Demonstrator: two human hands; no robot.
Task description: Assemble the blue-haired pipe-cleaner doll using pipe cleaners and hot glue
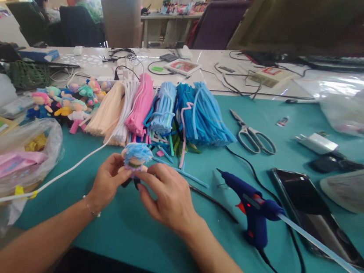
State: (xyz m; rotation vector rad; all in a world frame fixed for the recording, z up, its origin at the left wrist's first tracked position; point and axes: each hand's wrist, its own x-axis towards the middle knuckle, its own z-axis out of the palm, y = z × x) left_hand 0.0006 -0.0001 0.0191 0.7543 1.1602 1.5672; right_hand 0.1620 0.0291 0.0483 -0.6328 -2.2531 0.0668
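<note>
A small pipe-cleaner doll (137,155) with fluffy light-blue hair, a lilac body and dark feet is held upright above the teal mat. My left hand (108,178) is closed on its left side, thumb across the body. From the other side, my right hand (170,192) pinches the doll low on its body, fingers closed. Just beyond the doll lie bundles of pipe cleaners: peach (105,111), pink (141,105), pale blue (164,110) and bright blue (209,117). Loose cut pieces, among them a light-blue pipe cleaner (193,178), are scattered near my right hand.
A blue glue gun (253,207) with a long glue stick lies right, its cord curling by a phone (315,215). Scissors (251,134) rest behind it. Several finished dolls (70,100) sit back left, near a plastic bag (40,172) crossed by a white cable (75,165).
</note>
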